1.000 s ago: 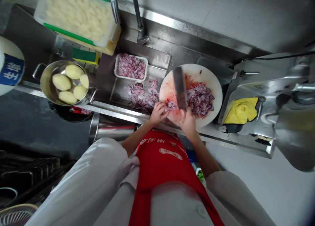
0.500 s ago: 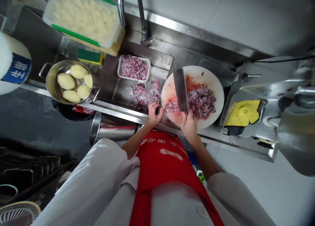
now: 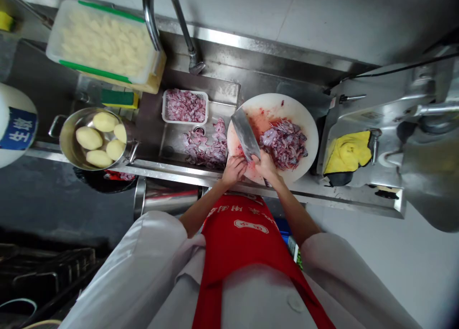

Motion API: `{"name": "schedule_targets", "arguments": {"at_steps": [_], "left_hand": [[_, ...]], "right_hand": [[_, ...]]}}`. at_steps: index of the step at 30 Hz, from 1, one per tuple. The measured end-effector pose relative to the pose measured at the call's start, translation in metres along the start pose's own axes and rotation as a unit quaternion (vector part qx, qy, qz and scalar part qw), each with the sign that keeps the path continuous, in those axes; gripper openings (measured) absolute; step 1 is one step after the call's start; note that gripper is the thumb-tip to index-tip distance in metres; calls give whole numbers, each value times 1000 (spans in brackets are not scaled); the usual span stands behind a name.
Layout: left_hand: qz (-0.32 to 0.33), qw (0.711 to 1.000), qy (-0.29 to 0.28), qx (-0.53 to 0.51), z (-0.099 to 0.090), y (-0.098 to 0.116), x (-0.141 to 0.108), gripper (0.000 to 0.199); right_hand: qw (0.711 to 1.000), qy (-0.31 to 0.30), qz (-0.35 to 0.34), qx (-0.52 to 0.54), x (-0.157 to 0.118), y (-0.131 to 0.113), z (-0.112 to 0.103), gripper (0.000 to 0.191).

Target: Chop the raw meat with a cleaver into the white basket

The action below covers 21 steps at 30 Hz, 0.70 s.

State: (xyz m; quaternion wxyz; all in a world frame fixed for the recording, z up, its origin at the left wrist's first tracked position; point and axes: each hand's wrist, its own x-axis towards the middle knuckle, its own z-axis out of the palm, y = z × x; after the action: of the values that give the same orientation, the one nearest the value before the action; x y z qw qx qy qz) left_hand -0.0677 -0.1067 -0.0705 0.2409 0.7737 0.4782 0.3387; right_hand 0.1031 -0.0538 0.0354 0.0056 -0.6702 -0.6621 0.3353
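Soft, dim light, stretched edges, dark blurry right-hand corners

Both forearms (image 3: 203, 205) slant inward, the left hand (image 3: 234, 170) curled, the right hand (image 3: 266, 166) clenched just beside it.

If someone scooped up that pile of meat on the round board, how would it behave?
The meat would probably sag and fall apart, being many loose, small pieces. It may be slippery, given the wet-looking red smears on the board.
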Motion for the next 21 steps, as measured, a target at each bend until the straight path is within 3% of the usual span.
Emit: {"name": "schedule_targets", "arguments": {"at_steps": [3, 7, 10, 12, 14, 16, 18, 21], "left_hand": [[13, 1000, -2, -12, -2, 19, 21, 23], [-88, 993, 68, -38, 11, 24, 103, 23], [-93, 993, -56, -55, 28, 11, 173, 20], [-79, 982, -160, -69, 36, 1, 202, 17], [-77, 965, -226, -110, 40, -6, 211, 17], [-92, 951, -238, -173, 37, -11, 208, 19], [-124, 944, -203, -229, 31, -17, 201, 21], [-179, 946, -104, -248, 16, -34, 196, 22]], "right_hand": [[995, 88, 12, 34, -16, 28, -23, 34], [979, 181, 61, 68, -61, 77, -48, 36], [971, 198, 98, 88, -97, 102, -51, 30], [965, 200, 134, 101, -117, 110, -45, 29], [962, 185, 166, 113, -134, 113, -35, 31], [965, 159, 173, 113, -146, 112, -25, 33], [972, 130, 169, 95, -155, 110, -17, 33], [985, 63, 156, 47, -161, 114, -10, 30]]}}
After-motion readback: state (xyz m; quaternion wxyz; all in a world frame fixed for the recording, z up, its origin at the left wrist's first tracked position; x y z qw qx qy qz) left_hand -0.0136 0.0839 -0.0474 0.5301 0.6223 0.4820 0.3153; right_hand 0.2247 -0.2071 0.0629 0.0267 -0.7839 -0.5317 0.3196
